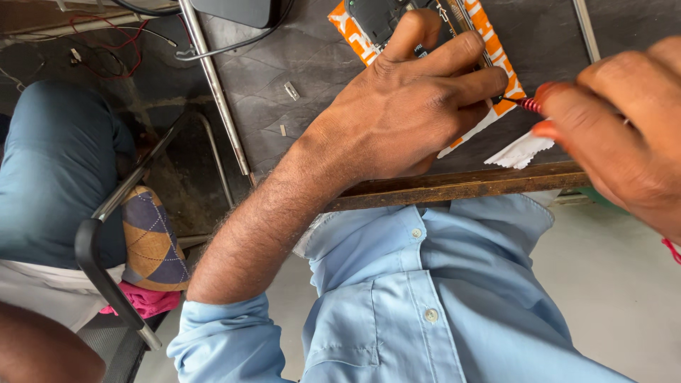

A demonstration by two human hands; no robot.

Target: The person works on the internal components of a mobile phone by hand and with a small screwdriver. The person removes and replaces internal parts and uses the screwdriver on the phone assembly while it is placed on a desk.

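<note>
Left hand (411, 106) fingers spread, pressing dark device (376, 21) on orange mat (496, 50); right hand (617, 135) pinching red-handled tool (530, 105).

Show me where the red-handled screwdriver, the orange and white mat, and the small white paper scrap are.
red-handled screwdriver (530, 105), head view, on the ribbed red grip beside the right hand's fingertips.
orange and white mat (496, 50), head view, on its orange right edge.
white paper scrap (521, 151), head view, on its middle.

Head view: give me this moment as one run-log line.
left hand: pressing down dark device on orange-white mat | right hand: gripping red-handled tool, tip by left fingers | white paper scrap at table edge
</note>
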